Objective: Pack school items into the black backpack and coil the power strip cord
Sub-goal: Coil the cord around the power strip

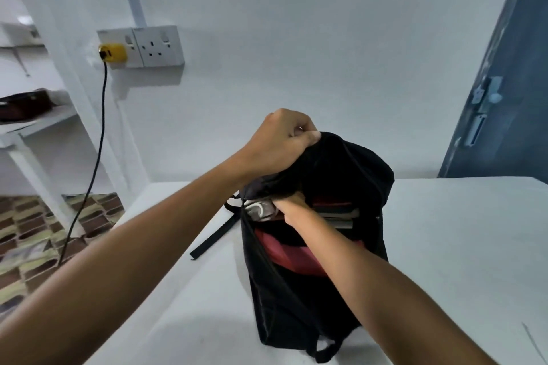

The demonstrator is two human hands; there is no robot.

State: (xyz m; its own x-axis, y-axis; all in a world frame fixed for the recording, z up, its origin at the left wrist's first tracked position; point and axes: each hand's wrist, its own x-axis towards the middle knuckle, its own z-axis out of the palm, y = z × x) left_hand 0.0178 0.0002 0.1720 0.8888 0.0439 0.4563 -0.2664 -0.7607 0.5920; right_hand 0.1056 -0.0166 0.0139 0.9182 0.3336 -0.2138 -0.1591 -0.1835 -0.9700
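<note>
Left hand (280, 139) grips backpack (323, 249) top; right hand (292, 206), fingers hidden, reaches inside.

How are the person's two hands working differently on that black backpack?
The left hand is raised, gripping the top edge of the black fabric backpack and holding it open. The right hand is lower, reaching into the opening beside the books; its fingers are hidden. Both touch the backpack.

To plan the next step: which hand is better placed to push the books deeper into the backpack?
The right hand: it is already inside the black backpack beside the books. The left hand grips the top flap, holding it open.
</note>
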